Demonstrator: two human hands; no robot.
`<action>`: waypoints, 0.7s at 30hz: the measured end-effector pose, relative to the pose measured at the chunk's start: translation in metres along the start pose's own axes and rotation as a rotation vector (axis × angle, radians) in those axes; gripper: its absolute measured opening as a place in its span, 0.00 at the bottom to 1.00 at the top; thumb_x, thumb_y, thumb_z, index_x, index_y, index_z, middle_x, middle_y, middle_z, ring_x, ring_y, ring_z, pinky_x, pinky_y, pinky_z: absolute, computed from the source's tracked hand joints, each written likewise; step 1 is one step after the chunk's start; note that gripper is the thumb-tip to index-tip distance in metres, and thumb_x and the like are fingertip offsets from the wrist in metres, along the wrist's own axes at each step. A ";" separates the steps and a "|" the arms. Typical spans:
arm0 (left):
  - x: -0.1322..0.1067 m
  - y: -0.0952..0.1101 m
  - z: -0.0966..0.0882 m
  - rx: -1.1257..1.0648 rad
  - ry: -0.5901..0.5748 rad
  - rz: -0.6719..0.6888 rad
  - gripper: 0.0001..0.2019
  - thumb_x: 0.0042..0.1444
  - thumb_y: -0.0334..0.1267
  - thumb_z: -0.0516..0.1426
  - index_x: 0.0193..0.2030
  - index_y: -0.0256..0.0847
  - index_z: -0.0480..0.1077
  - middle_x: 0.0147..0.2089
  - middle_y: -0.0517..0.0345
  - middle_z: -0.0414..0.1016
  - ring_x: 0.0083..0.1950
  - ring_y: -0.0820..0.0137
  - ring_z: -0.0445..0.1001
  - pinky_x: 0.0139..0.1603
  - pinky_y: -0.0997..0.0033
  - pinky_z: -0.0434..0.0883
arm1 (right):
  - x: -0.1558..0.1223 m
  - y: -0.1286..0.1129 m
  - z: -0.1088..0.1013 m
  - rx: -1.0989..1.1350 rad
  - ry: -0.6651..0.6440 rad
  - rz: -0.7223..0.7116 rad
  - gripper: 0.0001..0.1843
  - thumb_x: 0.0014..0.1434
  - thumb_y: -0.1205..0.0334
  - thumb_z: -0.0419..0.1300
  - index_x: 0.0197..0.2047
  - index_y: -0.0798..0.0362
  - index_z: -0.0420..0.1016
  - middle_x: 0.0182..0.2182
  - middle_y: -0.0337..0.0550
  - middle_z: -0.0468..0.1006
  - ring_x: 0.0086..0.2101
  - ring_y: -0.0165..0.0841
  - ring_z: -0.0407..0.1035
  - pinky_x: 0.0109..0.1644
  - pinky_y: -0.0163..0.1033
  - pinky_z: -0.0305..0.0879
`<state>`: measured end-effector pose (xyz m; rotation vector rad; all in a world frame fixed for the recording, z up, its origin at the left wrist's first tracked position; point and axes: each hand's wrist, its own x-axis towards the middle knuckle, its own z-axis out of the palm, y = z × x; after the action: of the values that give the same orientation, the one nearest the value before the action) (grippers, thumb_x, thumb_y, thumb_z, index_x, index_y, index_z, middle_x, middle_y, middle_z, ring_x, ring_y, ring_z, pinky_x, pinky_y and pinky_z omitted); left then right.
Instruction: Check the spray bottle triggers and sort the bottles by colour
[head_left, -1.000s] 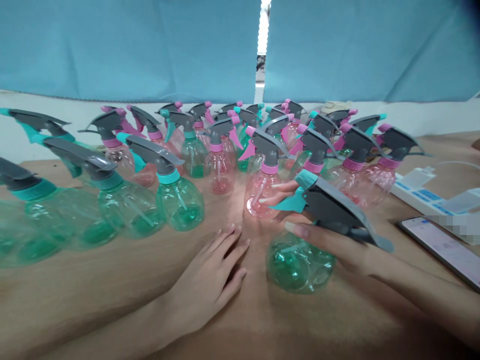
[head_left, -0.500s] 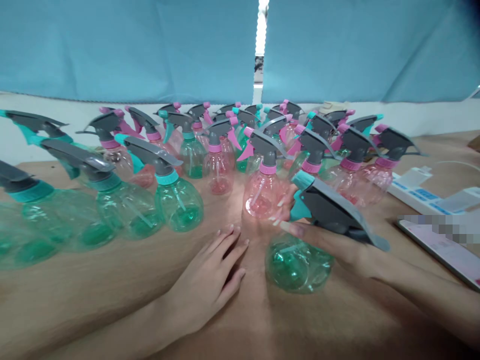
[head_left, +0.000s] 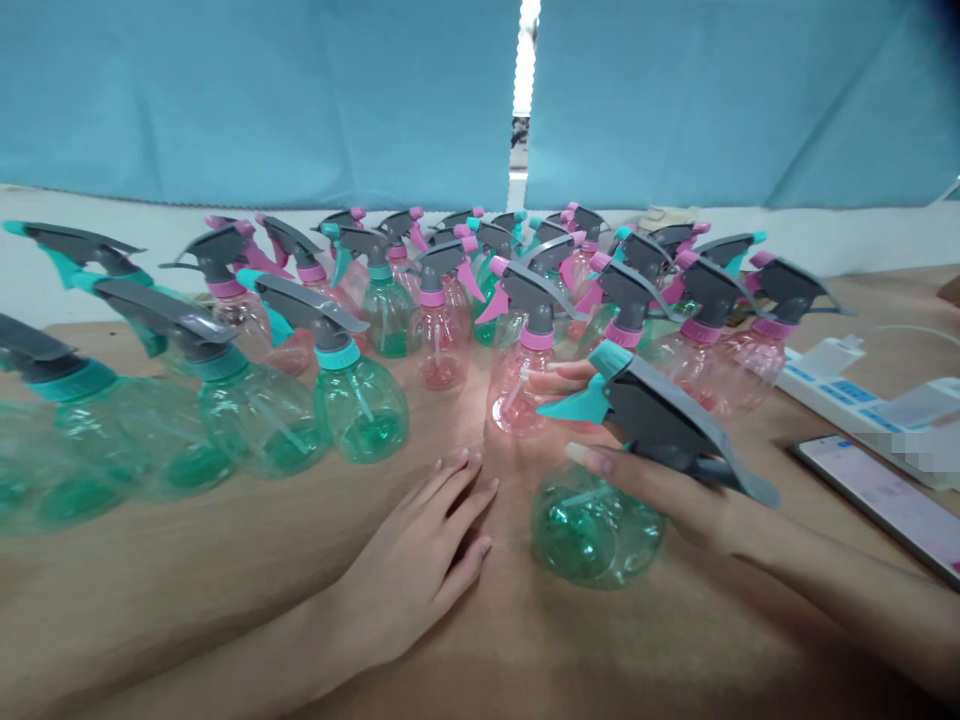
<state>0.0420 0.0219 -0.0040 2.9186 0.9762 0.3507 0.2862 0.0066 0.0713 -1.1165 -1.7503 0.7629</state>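
A green spray bottle (head_left: 600, 535) with a grey head and turquoise trigger stands on the wooden table in front of me. My right hand (head_left: 675, 490) is around its neck, thumb on the near side. The fingers of that hand reach out straight past the trigger, which sticks outward; the palm is hidden behind the spray head. My left hand (head_left: 420, 550) lies flat on the table, fingers stretched and holding nothing. Just beyond my right fingertips stands a pink spray bottle (head_left: 517, 395). A green spray bottle (head_left: 361, 415) is ahead of my left hand.
Several more pink and green spray bottles crowd the back and left, among them a green one (head_left: 262, 430) and a pink one (head_left: 437, 350). At the right lie a phone (head_left: 885, 500) and a white power strip (head_left: 840, 390). A blue curtain (head_left: 262, 100) hangs behind.
My right fingers, curled at the trigger before, have straightened out, and the trigger has swung outward. My left hand and the held bottle's base stay in place.
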 end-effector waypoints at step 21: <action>0.000 -0.001 0.002 0.000 0.000 0.004 0.21 0.70 0.41 0.46 0.65 0.36 0.60 0.69 0.48 0.58 0.70 0.59 0.54 0.67 0.53 0.56 | 0.001 -0.001 0.000 0.016 0.009 -0.021 0.17 0.58 0.53 0.60 0.52 0.39 0.73 0.39 0.41 0.80 0.47 0.41 0.74 0.55 0.49 0.68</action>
<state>0.0422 0.0227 -0.0064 2.9212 0.9699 0.3513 0.2855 0.0070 0.0718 -1.0878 -1.7431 0.7569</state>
